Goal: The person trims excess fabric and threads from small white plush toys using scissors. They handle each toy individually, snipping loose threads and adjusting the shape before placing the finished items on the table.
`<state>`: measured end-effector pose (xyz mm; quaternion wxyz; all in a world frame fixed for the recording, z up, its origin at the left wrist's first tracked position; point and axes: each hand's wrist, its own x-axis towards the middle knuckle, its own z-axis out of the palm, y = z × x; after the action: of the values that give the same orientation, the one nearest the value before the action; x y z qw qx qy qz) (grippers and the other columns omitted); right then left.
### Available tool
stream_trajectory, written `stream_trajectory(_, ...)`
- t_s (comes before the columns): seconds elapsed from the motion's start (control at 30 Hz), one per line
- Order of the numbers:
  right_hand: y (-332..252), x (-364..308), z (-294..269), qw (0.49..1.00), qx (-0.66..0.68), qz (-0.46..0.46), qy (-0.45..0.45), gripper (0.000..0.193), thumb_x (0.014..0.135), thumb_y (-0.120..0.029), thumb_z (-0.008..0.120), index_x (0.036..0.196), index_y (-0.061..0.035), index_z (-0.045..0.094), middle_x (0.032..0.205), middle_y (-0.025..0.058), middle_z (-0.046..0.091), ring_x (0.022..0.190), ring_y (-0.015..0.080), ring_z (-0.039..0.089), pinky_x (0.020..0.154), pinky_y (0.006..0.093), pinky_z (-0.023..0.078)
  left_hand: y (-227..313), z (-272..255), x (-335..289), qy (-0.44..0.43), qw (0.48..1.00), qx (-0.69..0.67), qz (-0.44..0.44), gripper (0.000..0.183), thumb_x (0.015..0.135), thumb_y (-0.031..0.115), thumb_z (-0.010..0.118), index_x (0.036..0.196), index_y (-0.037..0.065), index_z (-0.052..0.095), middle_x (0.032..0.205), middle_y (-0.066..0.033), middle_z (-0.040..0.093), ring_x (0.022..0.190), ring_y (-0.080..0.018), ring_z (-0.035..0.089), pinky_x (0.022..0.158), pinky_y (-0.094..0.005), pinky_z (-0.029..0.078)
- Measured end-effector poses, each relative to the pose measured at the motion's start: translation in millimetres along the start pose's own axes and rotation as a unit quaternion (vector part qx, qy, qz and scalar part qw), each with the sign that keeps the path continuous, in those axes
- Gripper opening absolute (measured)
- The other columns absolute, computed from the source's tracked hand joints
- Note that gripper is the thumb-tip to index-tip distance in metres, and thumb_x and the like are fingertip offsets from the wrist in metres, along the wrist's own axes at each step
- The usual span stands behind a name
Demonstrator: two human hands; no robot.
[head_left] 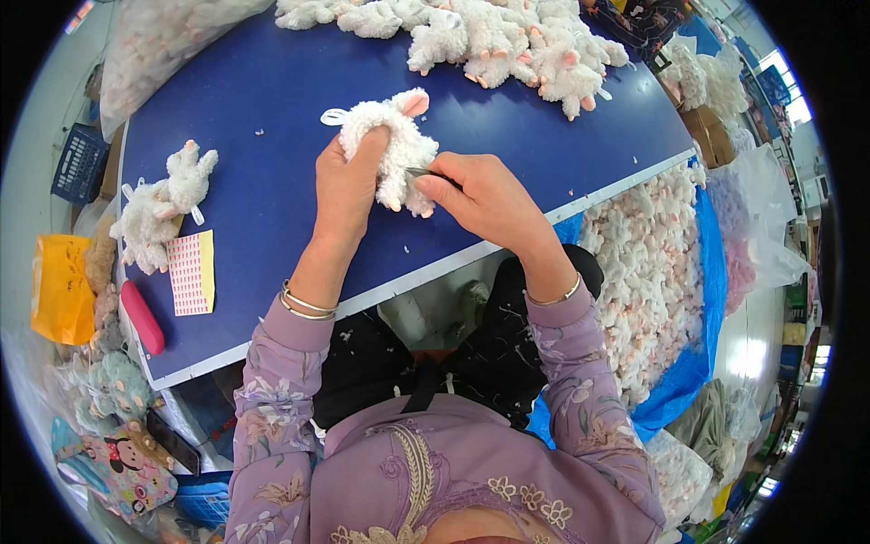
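Work on the white plush toy (pixel 396 127) seems partway through: over the blue table (pixel 272 181), the left hand (pixel 346 186) has its fingers clamped on the body, and the right hand (pixel 494 195) pinches a slim dark tool (pixel 420 171) against its side. More plush toys (pixel 489 41) lie heaped beyond; which are finished, I cannot tell. Its long axis runs far to near, pink ear (pixel 414 103) pointing away, feet (pixel 426 212) toward the person.

No words or numbers can be read on the blue worktable (pixel 272 163), where a paper sheet (pixel 190 276) bears rows of red marks too small to decipher. A looped white tag (pixel 333 117) on the plush toy (pixel 391 136) shows no legible print.
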<state>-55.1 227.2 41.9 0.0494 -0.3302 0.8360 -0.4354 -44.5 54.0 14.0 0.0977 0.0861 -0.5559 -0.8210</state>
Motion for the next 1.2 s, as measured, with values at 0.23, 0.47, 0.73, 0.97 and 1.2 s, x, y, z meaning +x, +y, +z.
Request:
stream_trajectory(0.23,1.7,1.7,1.1,1.000,-0.013,0.018,0.008,0.030,0.091,-0.027,0.056,0.081,0.0009,0.059,0.071,0.0189,0.060,0.065,0.0377,0.058,0.058,0.0420,0.043,0.0,0.2,-1.0,-0.007,1.000,-0.002,0.009,0.022,0.091,0.017,0.061,0.103,-0.001,0.064,0.090,-0.0034,0.065,0.076,-0.0085,0.060,0.066,-0.0246,0.049)
stream_trajectory(0.47,6.9,2.7,1.8,1.000,-0.016,0.002,0.012,0.022,0.091,-0.018,0.059,0.090,0.0036,0.061,0.072,0.0160,0.061,0.059,0.0247,0.054,0.058,0.0339,0.044,-1.3,0.4,-0.3,-0.006,1.000,-0.002,0.002,0.022,0.091,0.017,0.061,0.102,-0.001,0.064,0.090,-0.0037,0.065,0.076,-0.0083,0.060,0.066,-0.0245,0.049)
stream_trajectory(0.73,6.0,5.8,7.0,0.999,0.001,-0.036,0.026,0.026,0.091,-0.022,0.057,0.080,0.0009,0.058,0.068,0.0146,0.060,0.059,0.0306,0.057,0.055,0.0392,0.042,-1.8,0.7,-0.7,-0.013,1.000,0.000,-0.005,0.021,0.090,0.017,0.061,0.101,-0.001,0.064,0.089,-0.0037,0.065,0.076,-0.0082,0.060,0.067,-0.0244,0.048)
stream_trajectory(0.97,4.1,-0.1,-10.3,0.951,0.296,0.044,0.073,0.012,0.089,-0.015,0.062,0.089,-0.0025,0.061,0.066,-0.0089,0.041,0.058,0.0006,0.034,0.051,0.0184,0.029,-0.3,0.3,-0.9,-0.015,1.000,0.006,-0.001,0.023,0.089,0.019,0.061,0.101,-0.001,0.064,0.089,-0.0031,0.064,0.077,-0.0085,0.059,0.068,-0.0253,0.047)
stream_trajectory(1.2,5.7,2.7,5.1,0.995,0.094,0.016,0.027,0.016,0.084,-0.014,0.067,0.084,0.0008,0.061,0.062,-0.0012,0.049,0.059,0.0050,0.041,0.052,0.0235,0.036,-3.2,-0.1,0.3,-0.021,1.000,-0.010,-0.007,0.024,0.089,0.019,0.060,0.103,-0.001,0.063,0.090,-0.0039,0.065,0.077,-0.0086,0.060,0.068,-0.0252,0.047)
